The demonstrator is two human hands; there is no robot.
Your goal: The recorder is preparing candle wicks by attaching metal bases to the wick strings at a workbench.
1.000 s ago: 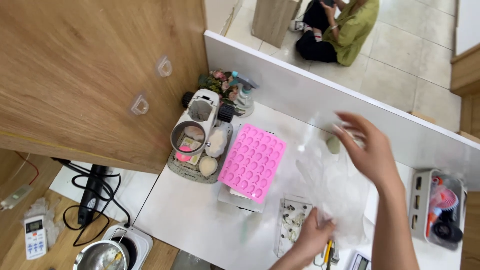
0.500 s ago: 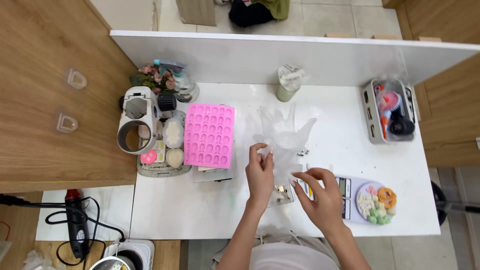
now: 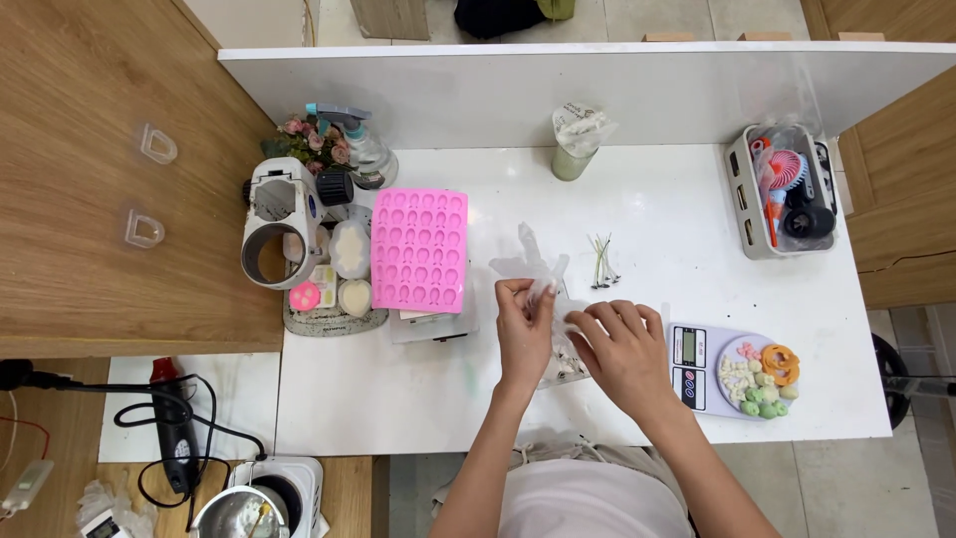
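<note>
We pinch the clear bag [image 3: 533,269] with our left hand [image 3: 523,329] at table centre; our right hand [image 3: 622,349], fingers curled, presses its lower part. Wicks [image 3: 600,261] lie at two o'clock — the pink mould [image 3: 420,249], at nine, looks unfilled.

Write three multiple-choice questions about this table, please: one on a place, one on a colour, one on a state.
1. Where is the kitchen scale?
A. right of the hands
B. behind the mould
C. on the floor

2. What colour is the silicone mould?
A. green
B. pink
C. white

3. What is the left hand doing?
A. resting flat
B. pinching a clear plastic bag
C. holding a spray bottle

Answers:
1 A: the kitchen scale lies right of the right hand.
2 B: the silicone mould is pink.
3 B: the left hand pinches the clear plastic bag.
</note>
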